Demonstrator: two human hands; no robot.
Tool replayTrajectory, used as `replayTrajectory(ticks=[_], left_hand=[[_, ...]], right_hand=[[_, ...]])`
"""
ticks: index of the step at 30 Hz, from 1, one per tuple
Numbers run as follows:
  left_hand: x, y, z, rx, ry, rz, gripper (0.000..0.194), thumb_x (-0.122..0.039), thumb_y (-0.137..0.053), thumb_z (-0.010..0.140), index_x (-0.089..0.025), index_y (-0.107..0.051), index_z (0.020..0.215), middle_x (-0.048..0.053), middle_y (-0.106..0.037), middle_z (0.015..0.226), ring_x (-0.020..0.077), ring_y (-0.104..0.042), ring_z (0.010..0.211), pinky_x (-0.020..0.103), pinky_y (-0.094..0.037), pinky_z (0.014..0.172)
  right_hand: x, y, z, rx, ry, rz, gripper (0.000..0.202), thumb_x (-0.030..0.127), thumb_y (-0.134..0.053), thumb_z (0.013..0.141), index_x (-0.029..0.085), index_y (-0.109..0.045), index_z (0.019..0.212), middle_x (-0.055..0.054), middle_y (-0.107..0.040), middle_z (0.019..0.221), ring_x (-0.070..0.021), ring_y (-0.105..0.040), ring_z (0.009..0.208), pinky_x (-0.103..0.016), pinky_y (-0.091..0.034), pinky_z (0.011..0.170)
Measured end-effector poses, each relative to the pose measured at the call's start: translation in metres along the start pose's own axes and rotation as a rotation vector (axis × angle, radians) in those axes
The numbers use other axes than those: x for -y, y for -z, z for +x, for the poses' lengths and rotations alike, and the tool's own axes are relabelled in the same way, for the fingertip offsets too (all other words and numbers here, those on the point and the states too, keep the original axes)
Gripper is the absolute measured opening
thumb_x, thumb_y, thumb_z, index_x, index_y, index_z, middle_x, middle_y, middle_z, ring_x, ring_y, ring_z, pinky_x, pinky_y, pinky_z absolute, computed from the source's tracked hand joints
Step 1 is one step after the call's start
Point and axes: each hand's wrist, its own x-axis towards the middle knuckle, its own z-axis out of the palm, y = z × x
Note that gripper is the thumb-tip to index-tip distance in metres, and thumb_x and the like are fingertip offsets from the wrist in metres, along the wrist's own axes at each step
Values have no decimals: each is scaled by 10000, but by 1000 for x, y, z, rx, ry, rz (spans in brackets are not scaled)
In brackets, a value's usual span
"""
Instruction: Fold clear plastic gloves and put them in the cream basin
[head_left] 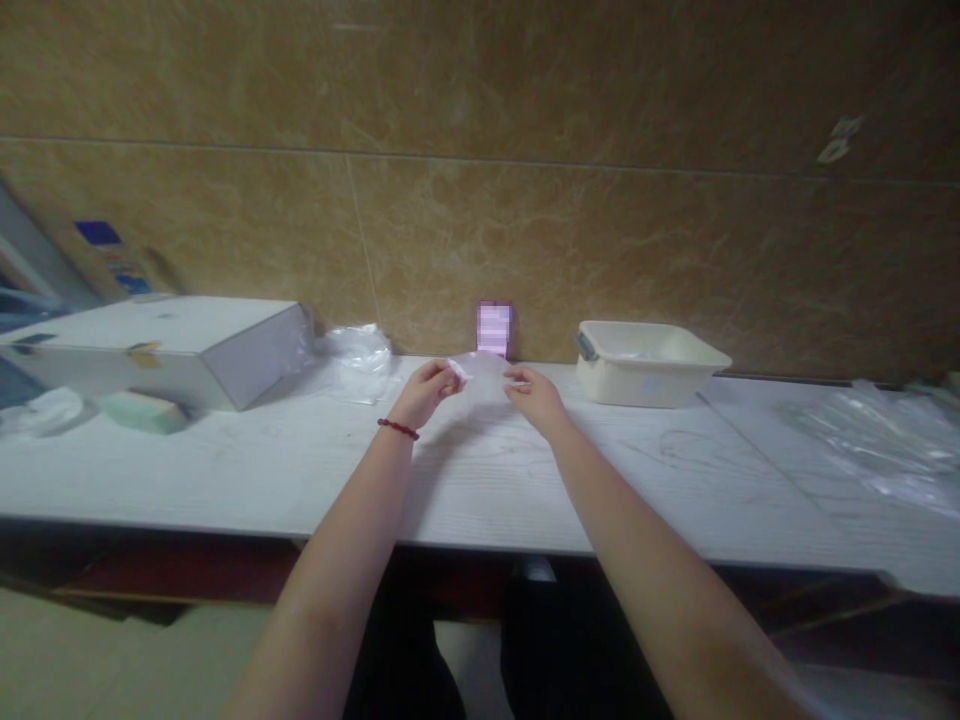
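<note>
Between my two hands, above the white table, is a translucent plastic bag (484, 380). My left hand (429, 390), with a dark red bead bracelet at the wrist, is closed on the bag's left end, where a small whitish piece shows at the fingertips. My right hand (536, 397) pinches the bag's right edge between thumb and fingers. Behind the bag, a phone (494, 328) with a lit screen leans against the wall.
A cream bin (637, 385) stands to the right, with clear plastic bags (892, 440) at the far right. On the left are more clear plastic (356, 362), a large white box (150, 340), a pale green block (142, 411) and a crumpled white item (45, 412).
</note>
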Motion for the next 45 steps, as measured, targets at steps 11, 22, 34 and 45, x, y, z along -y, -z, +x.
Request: replayTrajectory(ticks=[11,22,34,45], left_hand=[[4,-2,-2,-7,120,-198,120,-155,-603,633,-141,-488,663,-47,-516,556,41,-506,544,238,-433,708],[8,0,-2,-22,46,-69,308,-83,-630,568,-174,-490,826,-59,-490,646,41,-497,620,181,-397,643],[11,0,-2,-84,-197,475,488,-165,-644,584,-231,-478,1038,-40,-445,724,41,-439,584,143,-367,540],[5,-3,-7,-127,-55,563,210,-182,-635,568,-185,-622,777,-6,-569,726,68,-451,488,157,-346,414]], right_hand=[[-9,-1,-3,28,17,40,211,226,-520,657,186,-571,858,-9,-592,818,-96,-560,699,-238,-432,678],[-5,12,-3,-68,39,101,159,228,-528,658,172,-620,775,-19,-638,768,-121,-579,705,-267,-440,710],[-18,12,-2,-32,-125,366,257,285,-596,579,144,-597,794,-19,-611,690,-98,-548,610,-230,-441,586],[-21,15,-6,39,-151,269,187,309,-522,649,158,-554,757,37,-511,518,-55,-444,431,-167,-350,418]])
